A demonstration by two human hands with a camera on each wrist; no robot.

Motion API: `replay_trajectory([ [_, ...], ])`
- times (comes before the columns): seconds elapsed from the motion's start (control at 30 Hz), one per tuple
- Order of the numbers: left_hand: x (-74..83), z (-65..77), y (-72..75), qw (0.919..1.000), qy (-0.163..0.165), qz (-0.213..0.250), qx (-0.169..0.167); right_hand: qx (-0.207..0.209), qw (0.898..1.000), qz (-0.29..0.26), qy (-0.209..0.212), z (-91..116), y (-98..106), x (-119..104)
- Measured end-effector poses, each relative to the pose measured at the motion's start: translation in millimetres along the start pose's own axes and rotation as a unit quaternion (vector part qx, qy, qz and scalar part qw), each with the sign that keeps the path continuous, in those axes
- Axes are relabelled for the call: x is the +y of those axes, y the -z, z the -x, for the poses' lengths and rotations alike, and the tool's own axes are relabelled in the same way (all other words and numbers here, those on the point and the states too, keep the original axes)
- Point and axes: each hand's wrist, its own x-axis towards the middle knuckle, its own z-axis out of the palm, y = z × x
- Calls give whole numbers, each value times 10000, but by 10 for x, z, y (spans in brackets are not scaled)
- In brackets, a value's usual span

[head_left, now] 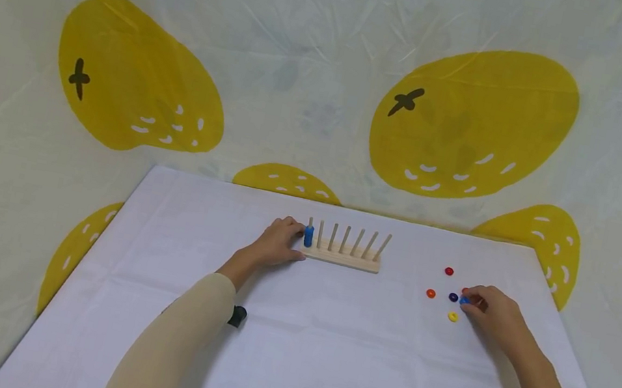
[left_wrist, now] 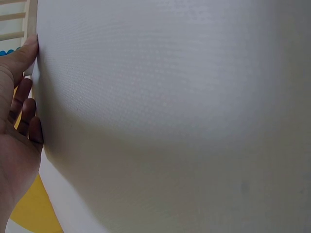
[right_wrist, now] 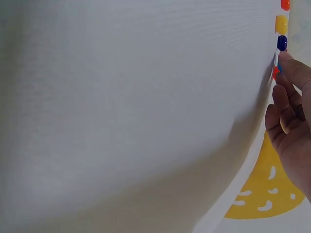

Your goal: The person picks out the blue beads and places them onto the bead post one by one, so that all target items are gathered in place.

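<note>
A wooden peg rack [head_left: 339, 259] stands on the white table, with blue rings [head_left: 308, 236] stacked on its leftmost peg. My left hand [head_left: 277, 243] holds the left end of the rack, thumb at the front and fingers toward the back; in the left wrist view the thumb [left_wrist: 28, 48] presses the base's edge. Over to the right, my right hand [head_left: 494, 314] pinches a blue ring [head_left: 464, 301] between thumb and fingertips, close over the table. Right beside it lies a dark purple ring [head_left: 453, 297], and a red ring [head_left: 465, 290] is partly hidden by the fingers.
Near the right hand lie a yellow ring [head_left: 453, 317], an orange-red ring [head_left: 431, 293] and another red ring [head_left: 449, 271]. The remaining pegs of the rack stand bare. A curtain [head_left: 312, 118] with yellow fruit prints hangs behind the white table [head_left: 331, 364].
</note>
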Motion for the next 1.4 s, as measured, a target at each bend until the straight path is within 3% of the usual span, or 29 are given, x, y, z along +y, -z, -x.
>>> replay_trajectory([
  [0.2, -8, -5, -4, 10000, 2, -73, 19, 47, 9998, -169, -47, -1, 50, -34],
  [0.37, -9, -3, -3, 10000, -36, -41, 10, 255, 9993, -180, 199, -14, 111, -119],
  [0.67, -24, -7, -15, 10000, -22, -8, -33, 574, 9972, -105, 471, -92, 226, -428],
  [0.97, -17, -3, -5, 10000, -2, 18, -30, 1225, 9829, -320, 1335, -262, 188, -890],
  [1.4, -41, -8, -5, 10000, -95, 29, 9, 1264, 9623, -511, 2352, -727, 146, -1556],
])
